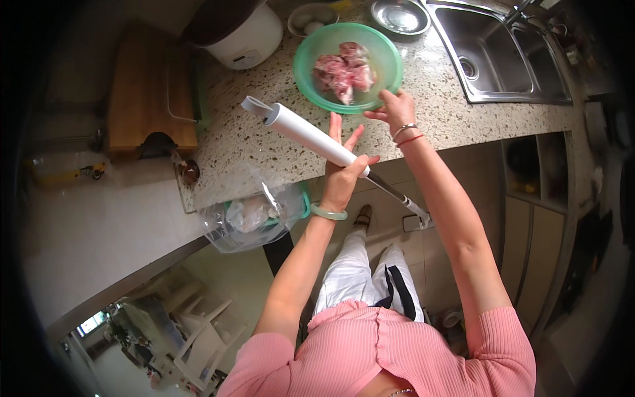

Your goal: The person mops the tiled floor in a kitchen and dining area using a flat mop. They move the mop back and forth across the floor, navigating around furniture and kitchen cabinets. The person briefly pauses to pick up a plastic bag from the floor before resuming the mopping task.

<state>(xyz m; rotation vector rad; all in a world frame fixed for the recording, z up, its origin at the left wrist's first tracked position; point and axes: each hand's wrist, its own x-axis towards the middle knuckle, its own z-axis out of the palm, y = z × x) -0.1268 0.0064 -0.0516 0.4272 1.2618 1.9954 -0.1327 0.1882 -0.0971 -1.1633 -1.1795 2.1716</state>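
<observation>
A translucent green bowl (305, 85) holding raw pink meat pieces (345, 69) sits on the speckled counter. My right hand (399, 109) pinches its near right rim between thumb and fingers. Across my left hand (340, 182) leans a mop with a thick white handle (307, 135), held in the crook of the thumb. The other fingers of that hand stretch past the handle toward the bowl's near side. The mop slants down along a thin metal pole to a small flat head (417, 223) on the tiled floor.
A white rice cooker (248, 40) and a wooden board (142, 99) stand on the left. Behind the bowl are a dish with eggs (311, 20) and a metal plate (400, 16). A steel sink (476, 49) lies right. A bag-lined bin (248, 215) hangs at the counter edge.
</observation>
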